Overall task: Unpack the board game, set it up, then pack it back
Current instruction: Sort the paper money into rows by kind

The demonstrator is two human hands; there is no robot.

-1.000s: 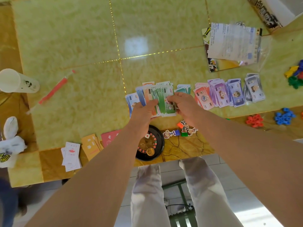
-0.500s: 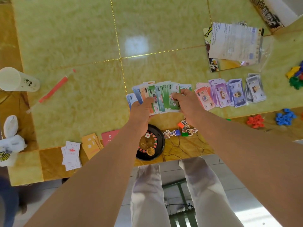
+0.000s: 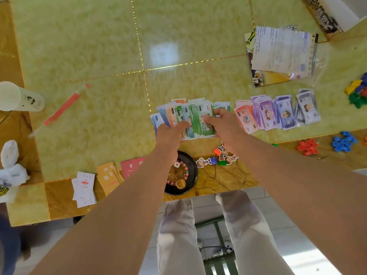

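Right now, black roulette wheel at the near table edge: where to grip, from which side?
Probably the black outer rim of the roulette wheel, pinched across from above, near-right side. It lies flat, a low round disc; the left forearm covers its left part, and character tokens crowd its far right.

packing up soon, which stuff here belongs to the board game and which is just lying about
Game: fanned paper banknotes held by left hand and right hand; purple banknote stacks; black roulette wheel; cardboard character pawns.
Lying about: white printed cup; red wrapped straw; white crumpled cloth.
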